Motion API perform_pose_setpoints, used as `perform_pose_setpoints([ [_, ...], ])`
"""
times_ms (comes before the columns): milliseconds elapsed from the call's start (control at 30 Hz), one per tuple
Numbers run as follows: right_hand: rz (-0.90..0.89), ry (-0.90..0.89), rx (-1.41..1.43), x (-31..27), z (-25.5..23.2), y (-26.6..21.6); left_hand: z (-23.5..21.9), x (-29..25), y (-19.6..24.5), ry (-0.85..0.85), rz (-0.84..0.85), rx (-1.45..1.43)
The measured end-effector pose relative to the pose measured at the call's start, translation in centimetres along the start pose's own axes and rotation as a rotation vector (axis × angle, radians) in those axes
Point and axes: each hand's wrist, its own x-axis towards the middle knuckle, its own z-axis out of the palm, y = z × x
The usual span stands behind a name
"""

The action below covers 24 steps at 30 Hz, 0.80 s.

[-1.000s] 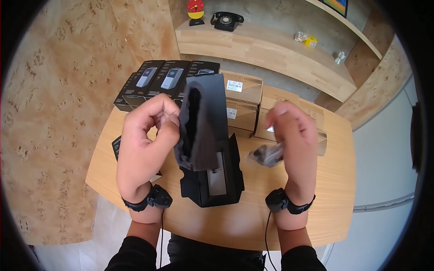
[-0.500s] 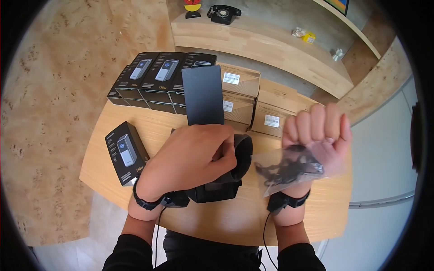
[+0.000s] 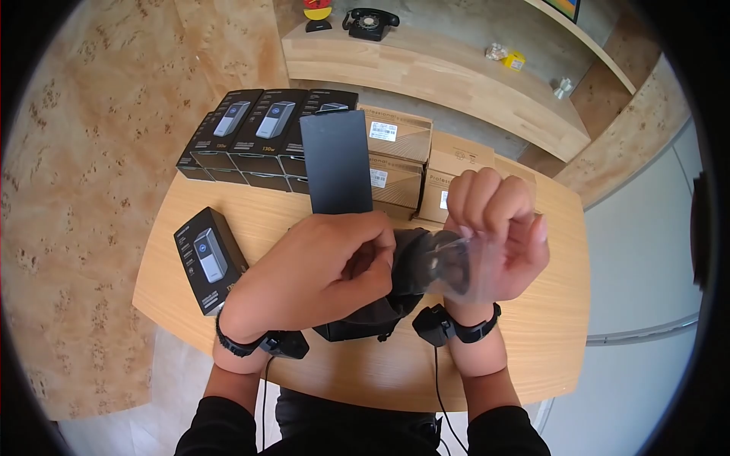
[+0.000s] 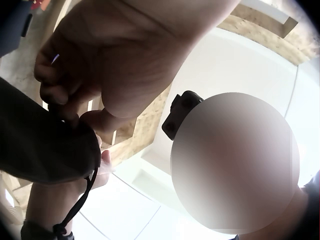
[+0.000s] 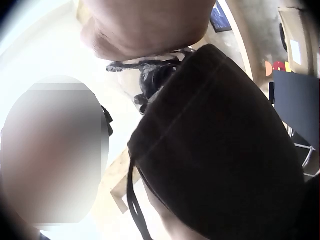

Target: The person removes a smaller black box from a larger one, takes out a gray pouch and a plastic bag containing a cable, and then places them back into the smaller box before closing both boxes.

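partly hidden pouch (image 5: 215,140), blurred plastic bag (image 3: 458,267)

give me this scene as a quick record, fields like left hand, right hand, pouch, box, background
left hand: pinches the dark pouch near its rim
right hand: holds a clear bag with dark contents
pouch: drawstring hanging; clear bag at its mouth, any part inside cannot be told
open box: black flap raised, the rest mostly hidden
single box: black, printed, on the table, beyond the left forearm
background: stacked black boxes, brown cartons, telephone on a shelf
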Motion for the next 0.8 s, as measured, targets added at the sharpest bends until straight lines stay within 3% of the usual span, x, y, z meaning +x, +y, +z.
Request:
perform_pose_setpoints([
  [133,-0.089,-0.140,-0.570,0.6,1.5,0.2,0.0,0.0,-0.3,0.130,-0.051,-0.109],
  [167,-0.089,-0.173,-0.592,0.7,1.3,0.0,-0.2,0.0,-0.5,0.148,-0.037,-0.097],
  [367,0.160,0.022,-0.482,0.8,1.5,-1.4,-1.9,-0.6,-1.0,0.355,0.036,-0.194],
  [467,0.192,0.066,-0.449,0.9,1.8,-1.7,-2.5,-0.3,-1.2,0.639,0.249,-0.383],
  [533,0.249,0.023,-0.509,0.8,1.4,-1.8,-3.4,-0.8,-0.7,0.725,0.215,-0.425],
  [600,0.312,-0.024,-0.559,0.8,1.4,-1.7,-3.7,-0.6,-1.6,0.690,0.187,-0.337],
  [633,0.352,-0.046,-0.581,0.7,1.6,-1.8,-3.9,-0.5,-2.0,0.618,0.091,-0.341],
  [800,0.460,-0.121,-0.600,0.2,2.2,-1.6,-3.1,0.3,-1.6,0.550,0.084,-0.430],
])
